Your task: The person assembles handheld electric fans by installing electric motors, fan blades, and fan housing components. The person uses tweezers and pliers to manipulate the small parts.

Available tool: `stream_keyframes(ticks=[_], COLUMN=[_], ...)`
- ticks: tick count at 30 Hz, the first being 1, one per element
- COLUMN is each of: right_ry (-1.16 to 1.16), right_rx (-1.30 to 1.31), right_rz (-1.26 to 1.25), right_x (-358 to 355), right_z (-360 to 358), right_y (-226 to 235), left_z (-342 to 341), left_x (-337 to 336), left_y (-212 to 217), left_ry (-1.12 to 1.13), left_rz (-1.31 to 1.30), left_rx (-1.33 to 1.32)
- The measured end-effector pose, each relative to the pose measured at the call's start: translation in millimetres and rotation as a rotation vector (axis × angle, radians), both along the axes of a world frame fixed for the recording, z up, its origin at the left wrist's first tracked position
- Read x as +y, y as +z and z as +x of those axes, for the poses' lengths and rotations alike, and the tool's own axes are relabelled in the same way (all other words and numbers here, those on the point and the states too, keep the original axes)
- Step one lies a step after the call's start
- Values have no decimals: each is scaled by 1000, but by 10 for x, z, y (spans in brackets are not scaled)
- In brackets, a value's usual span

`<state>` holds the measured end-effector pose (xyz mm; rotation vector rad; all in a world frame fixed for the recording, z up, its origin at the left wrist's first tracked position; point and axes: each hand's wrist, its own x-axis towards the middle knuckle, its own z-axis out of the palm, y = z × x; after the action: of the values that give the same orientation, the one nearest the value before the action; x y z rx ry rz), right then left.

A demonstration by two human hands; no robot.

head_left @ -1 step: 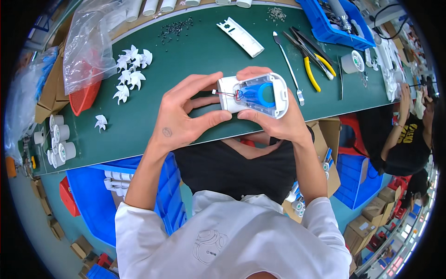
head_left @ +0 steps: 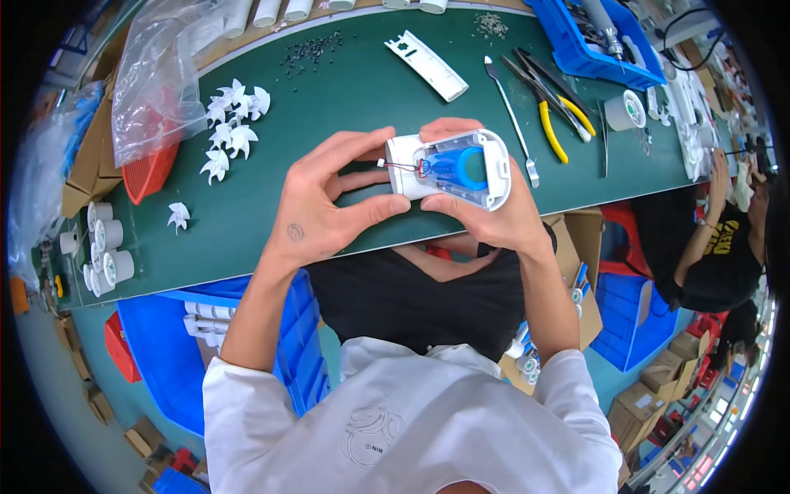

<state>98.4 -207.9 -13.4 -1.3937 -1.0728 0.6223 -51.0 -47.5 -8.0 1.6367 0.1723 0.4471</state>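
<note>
A white sleeve and two bare forearms are seen rising from the lower edge, with a blue bin (head_left: 177,346) below the left arm. Above the near edge of the green table (head_left: 346,90), a white plastic housing (head_left: 448,169) with a blue round part inside and thin red wires at its left end is held between both hands. It is gripped at its left end by the left hand (head_left: 325,206), whose thumb is pressed against the lower corner while the fingers are curled over the top. It is cradled from beneath and from the right by the right hand (head_left: 494,210), with the thumb laid along its lower edge. Farther left, small white fan blades (head_left: 234,132) are scattered beside a clear plastic bag (head_left: 156,74). Beyond the housing, a white flat cover (head_left: 425,53), a metal tool (head_left: 510,119) and yellow-handled pliers (head_left: 551,107) are laid out, and a blue tray (head_left: 592,37) is set at the far right.
</note>
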Motion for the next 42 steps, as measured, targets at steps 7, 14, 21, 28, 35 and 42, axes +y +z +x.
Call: stream_keyframes(ticks=[7, 14, 21, 28, 35, 42], right_ry=[13, -23, -16, -89, -143, -294], right_rx=[-71, 10, 39, 233, 174, -155], right_rz=[13, -15, -10, 39, 156, 158], right_x=[0, 15, 9, -61, -20, 211], right_z=[31, 3, 5, 78, 50, 113], right_y=[3, 23, 21, -106, -99, -17], left_z=[-16, -1, -9, -181, -207, -178], left_x=[-20, 17, 18, 327, 356, 343], left_y=[63, 30, 17, -29, -84, -69], left_ry=[15, 6, 21, 202, 270, 353], left_rz=[95, -50, -8, 83, 216, 532], left_rx=[-18, 11, 31, -99, -115, -130])
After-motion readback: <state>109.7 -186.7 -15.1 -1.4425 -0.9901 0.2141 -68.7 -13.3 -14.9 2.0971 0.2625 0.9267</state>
